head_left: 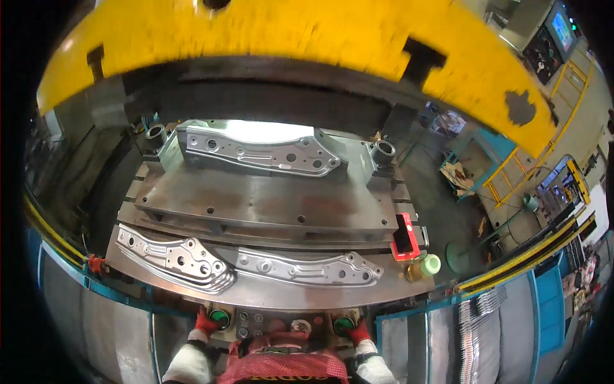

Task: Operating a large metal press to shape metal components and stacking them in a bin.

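A red garment (pixel 256 366) fills six o'clock; left hand (pixel 204 322) and right hand (pixel 362 331) sit at green buttons (pixel 219 319), finger closure indiscernible. Ill-seated, the panel (pixel 262 152) (ten-thirty, on the die (pixel 268 195)) could crease under the ram (pixel 281 38).

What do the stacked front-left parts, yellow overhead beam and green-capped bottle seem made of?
Stacked parts: probably pressed sheet metal, satin silver; layered edges, raised ribs.
Yellow overhead beam: likely painted metal; dark patch suggests chipped paint.
Green-capped bottle: amber, seemingly translucent; plastic or glass, unclear.
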Demonstrator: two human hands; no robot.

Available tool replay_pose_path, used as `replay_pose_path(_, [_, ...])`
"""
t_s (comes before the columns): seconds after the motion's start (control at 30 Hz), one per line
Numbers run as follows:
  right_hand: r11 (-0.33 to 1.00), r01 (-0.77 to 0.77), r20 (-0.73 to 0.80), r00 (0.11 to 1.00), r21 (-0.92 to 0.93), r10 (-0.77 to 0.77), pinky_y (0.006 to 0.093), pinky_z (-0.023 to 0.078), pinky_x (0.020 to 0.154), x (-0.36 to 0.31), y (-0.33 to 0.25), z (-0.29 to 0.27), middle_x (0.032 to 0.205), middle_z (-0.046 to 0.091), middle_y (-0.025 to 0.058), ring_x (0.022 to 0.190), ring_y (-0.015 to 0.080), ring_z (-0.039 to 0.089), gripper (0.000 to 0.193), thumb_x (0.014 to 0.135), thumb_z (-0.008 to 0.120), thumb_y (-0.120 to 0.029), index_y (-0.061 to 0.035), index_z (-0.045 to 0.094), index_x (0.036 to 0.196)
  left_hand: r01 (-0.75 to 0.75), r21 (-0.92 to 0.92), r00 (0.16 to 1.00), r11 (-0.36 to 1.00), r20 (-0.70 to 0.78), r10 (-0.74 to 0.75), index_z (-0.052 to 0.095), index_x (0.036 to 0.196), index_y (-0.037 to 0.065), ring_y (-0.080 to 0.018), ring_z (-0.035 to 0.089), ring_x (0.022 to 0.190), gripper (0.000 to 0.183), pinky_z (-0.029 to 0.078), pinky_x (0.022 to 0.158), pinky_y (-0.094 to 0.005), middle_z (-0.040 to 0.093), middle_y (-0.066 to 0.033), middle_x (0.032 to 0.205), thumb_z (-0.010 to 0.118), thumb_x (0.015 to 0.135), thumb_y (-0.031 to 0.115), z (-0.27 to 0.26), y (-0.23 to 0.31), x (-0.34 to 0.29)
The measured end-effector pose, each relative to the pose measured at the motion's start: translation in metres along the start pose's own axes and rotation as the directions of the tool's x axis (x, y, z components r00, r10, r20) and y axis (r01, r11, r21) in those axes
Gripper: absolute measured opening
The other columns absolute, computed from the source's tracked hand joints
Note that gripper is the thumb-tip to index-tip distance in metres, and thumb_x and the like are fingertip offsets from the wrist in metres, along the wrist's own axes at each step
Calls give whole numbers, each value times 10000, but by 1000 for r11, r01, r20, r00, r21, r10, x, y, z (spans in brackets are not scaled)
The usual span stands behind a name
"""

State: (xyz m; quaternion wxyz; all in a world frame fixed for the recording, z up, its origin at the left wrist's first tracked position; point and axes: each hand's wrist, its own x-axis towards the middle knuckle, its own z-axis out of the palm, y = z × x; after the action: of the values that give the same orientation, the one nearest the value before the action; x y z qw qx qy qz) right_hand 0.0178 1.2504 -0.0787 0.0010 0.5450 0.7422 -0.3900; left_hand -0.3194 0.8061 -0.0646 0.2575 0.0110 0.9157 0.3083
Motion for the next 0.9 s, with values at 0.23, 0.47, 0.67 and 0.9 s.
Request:
replay_pose_path(0.23, [975, 51, 12, 998, 215, -54, 373, 388, 973, -11, -16, -5, 1288, 438, 242, 1201, 318, 441, 1180, 489, 867, -354, 34, 181, 1367, -27, -177, 998, 984, 44, 35, 83, 1386, -48, -363, 276, 1290, 1355, 285, 1057, -380, 287, -264, 1373, 851, 400, 476, 15, -43, 23])
replay_pose_path(0.47, [986, 6, 45, 999, 164, -14, 371, 372, 987, -11, -21, -9, 1313, 408, 251, 1226, 325, 412, 1192, 495, 859, -374, 36, 167, 1375, 3, -142, 995, 990, 96, 11, 76, 1389, -46, -352, 278, 1294, 1375, 281, 1060, -375, 271, -256, 1390, 863, 380, 457, 3, -27, 13])
replay_pose_path(0.67, [997, 25, 59, 998, 75, -29, 373, 354, 1000, 2, -3, -8, 1346, 375, 241, 1247, 330, 383, 1118, 572, 808, -392, 26, 166, 1386, 108, 23, 986, 994, 125, -110, 49, 1407, -6, -299, 287, 1300, 1352, 336, 1027, -351, 267, -230, 1402, 874, 424, 418, -13, 2, 1])
replay_pose_path(0.9, [827, 235, -627, 760, 510, 170, 380, 180, 1090, -57, -126, -121, 1438, 237, 169, 1316, 288, 239, 807, 803, 651, -269, -5, 177, 1400, -62, -431, 825, 900, -529, -197, 250, 1354, -59, -291, 420, 1191, 730, 335, 1009, -338, 364, -220, 1345, 643, 820, 246, -83, 7, -42])
